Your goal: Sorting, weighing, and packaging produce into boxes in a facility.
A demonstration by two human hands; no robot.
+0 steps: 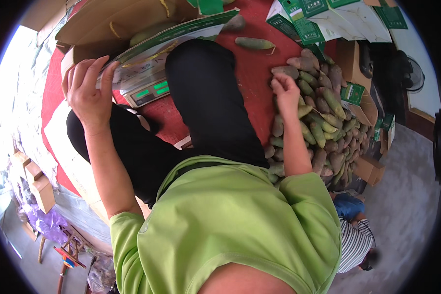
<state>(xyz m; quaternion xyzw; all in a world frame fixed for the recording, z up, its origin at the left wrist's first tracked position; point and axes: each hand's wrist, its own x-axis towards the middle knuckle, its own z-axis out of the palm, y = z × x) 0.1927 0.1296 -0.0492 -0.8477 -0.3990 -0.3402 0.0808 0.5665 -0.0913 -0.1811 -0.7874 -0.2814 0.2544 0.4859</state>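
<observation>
My left hand (90, 93) is closed on the near left edge of a long cardboard carton (181, 34) with a green-and-white printed side and rope handles. The carton rests on a digital scale (144, 94) with lit green displays, partly hidden by my knee. My right hand (287, 95) is at the left side of a big heap of green radishes (323, 127), some dull purplish with soil. Its fingers are curled together beside one brownish radish (285, 72); whether they grip anything is hidden. A single green radish (255, 43) lies apart on the red cloth (252, 73).
Green-and-white printed cartons (323, 22) stand at the far right. Open brown boxes (369, 170) border the heap. A person in a striped top (355, 245) is at the lower right. On the left are small brown boxes (43, 191) and a purple plastic bag (46, 223).
</observation>
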